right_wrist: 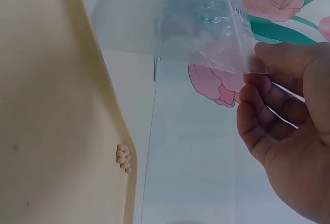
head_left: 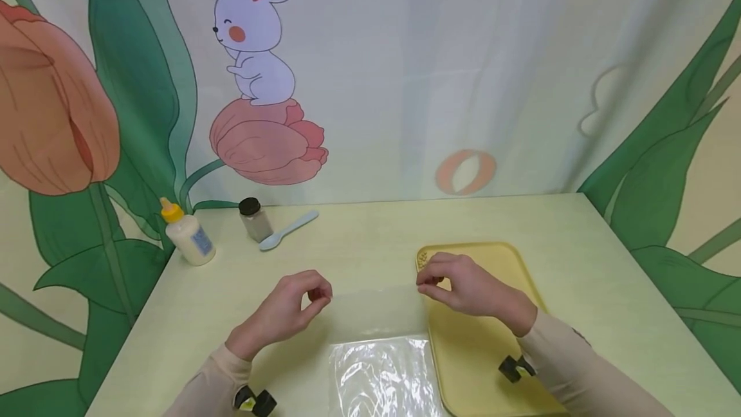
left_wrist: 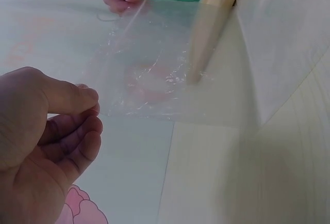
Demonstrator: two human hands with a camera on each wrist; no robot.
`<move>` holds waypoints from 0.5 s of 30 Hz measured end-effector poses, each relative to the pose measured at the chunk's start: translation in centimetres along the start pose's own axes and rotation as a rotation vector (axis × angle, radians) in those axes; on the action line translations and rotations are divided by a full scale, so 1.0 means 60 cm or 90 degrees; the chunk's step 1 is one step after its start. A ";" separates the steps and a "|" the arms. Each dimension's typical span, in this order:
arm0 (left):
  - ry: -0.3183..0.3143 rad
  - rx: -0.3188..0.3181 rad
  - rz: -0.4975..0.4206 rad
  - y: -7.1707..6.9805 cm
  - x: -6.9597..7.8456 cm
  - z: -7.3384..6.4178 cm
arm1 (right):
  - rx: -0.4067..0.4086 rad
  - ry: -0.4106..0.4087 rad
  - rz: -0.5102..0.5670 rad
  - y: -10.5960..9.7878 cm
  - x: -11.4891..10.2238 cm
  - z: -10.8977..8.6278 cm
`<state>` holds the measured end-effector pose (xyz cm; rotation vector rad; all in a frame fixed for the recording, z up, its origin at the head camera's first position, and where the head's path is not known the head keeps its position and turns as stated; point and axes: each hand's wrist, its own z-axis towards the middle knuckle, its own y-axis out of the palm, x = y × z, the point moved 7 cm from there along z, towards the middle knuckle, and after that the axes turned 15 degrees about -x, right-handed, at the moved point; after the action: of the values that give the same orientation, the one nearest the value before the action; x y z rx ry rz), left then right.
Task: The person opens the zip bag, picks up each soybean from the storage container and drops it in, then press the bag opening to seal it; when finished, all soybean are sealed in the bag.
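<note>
A clear plastic zip bag (left_wrist: 149, 64) stretches between both hands, its seal strip running near the pinched edge. My left hand (head_left: 295, 304) pinches one upper corner between thumb and forefinger, and the other fingers curl loosely below, as the left wrist view shows. The opposite corner is pinched by my right hand (right_wrist: 291, 115) in the same way. In the head view that hand is above the left side of a yellow tray (head_left: 492, 359). Shiny crinkled plastic (head_left: 382, 378) shows lower down between the arms; whether it belongs to the same bag I cannot tell.
At the back left of the table stand a white bottle with a yellow nozzle (head_left: 193, 241) and a small black-lidded jar (head_left: 256, 221). A pale blue spoon (head_left: 289, 230) lies beside the jar. Small raised bumps (right_wrist: 122, 157) mark the tray's corner. A printed curtain (head_left: 370, 82) hangs behind.
</note>
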<state>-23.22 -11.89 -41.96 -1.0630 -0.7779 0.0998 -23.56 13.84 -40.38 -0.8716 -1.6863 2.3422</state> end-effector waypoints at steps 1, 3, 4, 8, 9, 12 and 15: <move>0.001 0.000 0.002 -0.001 0.001 0.000 | -0.004 0.001 0.001 0.000 0.000 0.002; 0.001 -0.003 0.006 -0.003 0.003 0.003 | -0.014 0.004 0.006 0.000 0.000 0.005; 0.001 -0.005 0.007 -0.004 0.004 0.004 | -0.019 0.008 0.009 0.000 0.000 0.006; -0.003 -0.015 0.006 -0.005 0.006 0.006 | -0.035 0.018 0.022 0.002 0.000 0.011; -0.003 -0.017 0.003 -0.005 0.006 0.006 | -0.038 0.019 0.025 0.002 0.000 0.013; -0.002 -0.020 -0.004 -0.005 0.006 0.003 | -0.045 0.020 0.036 0.005 -0.003 0.017; -0.005 -0.020 -0.010 -0.006 0.005 0.001 | -0.053 0.017 0.046 0.008 -0.006 0.021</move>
<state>-23.14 -11.90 -41.50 -1.0867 -0.7966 0.0792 -23.82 12.45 -40.44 -0.9901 -1.7818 2.3085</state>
